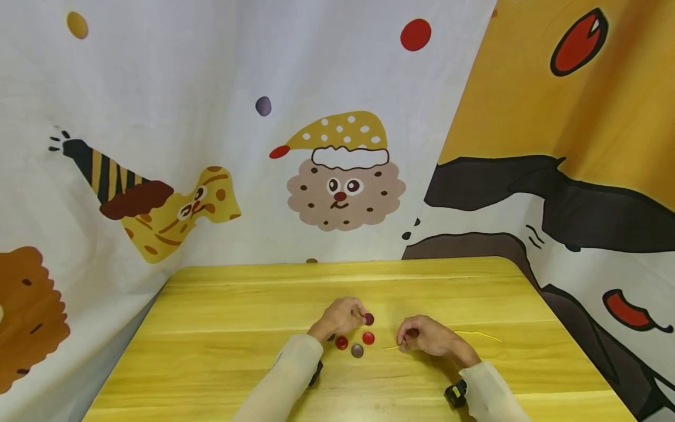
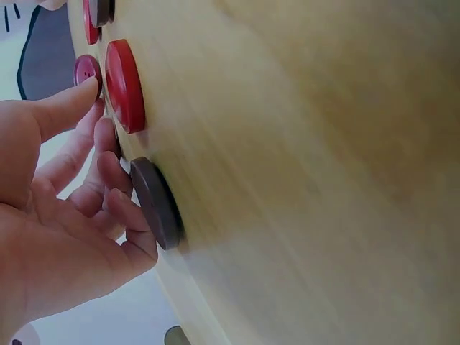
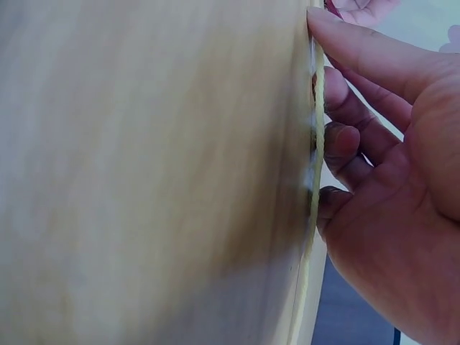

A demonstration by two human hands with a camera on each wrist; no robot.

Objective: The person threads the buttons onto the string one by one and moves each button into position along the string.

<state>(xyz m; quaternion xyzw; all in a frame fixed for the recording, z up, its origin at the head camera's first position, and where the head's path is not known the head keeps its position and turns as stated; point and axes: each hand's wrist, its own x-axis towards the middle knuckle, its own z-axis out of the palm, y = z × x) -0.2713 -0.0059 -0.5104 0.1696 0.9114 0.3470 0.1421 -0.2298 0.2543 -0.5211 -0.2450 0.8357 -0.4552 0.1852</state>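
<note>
My left hand (image 1: 343,316) pinches a maroon button (image 1: 369,319) between thumb and fingertips, just over the table. In the left wrist view, holes show in that maroon button (image 2: 86,70). My right hand (image 1: 429,336) holds a yellow string (image 1: 477,334) near one end. A short tip points left towards the buttons, and the rest trails to the right behind the hand. Near the left hand lie a red button (image 1: 341,343), another red button (image 1: 368,338) and a brown button (image 1: 357,351). A dark button (image 2: 154,205) sits under the left hand's little finger, mostly covered in the head view.
The wooden table (image 1: 237,375) has rounded far corners. Behind it hangs a white curtain (image 1: 211,88) with cartoon prints, which also runs along the sides. Each wrist wears a black strap device, the right one (image 1: 456,394) showing plainly.
</note>
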